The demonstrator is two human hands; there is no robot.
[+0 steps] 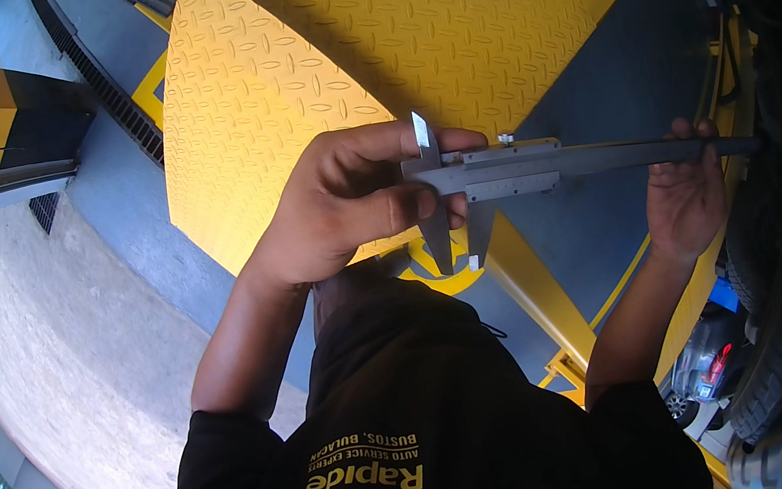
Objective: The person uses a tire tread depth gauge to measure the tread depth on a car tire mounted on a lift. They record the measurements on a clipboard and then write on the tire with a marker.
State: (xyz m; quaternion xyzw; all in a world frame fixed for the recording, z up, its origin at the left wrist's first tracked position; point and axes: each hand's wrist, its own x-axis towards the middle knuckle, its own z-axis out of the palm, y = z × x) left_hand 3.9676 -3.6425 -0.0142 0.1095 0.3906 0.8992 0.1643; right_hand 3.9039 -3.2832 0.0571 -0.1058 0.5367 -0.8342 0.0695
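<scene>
A grey metal vernier caliper [512, 171] lies sideways across my view, held between both hands. My left hand [353, 189] grips its jaw end, the thumb on the near face and the fingers behind. My right hand [686, 190] holds the far end of the beam, fingers curled over it. The caliper's jaws stand slightly apart, and no part shows between them. The sliding piece with its small thumb screw sits just right of my left fingers, touched by neither hand as far as I can see.
Yellow diamond-plate ramps [260, 112] stand ahead over a blue-grey floor [597, 133]. A yellow beam [540, 293] runs near my right forearm. Dark tyres [768, 330] line the right side, with a car [706, 359] beyond. A drain grate [104, 85] crosses the floor at left.
</scene>
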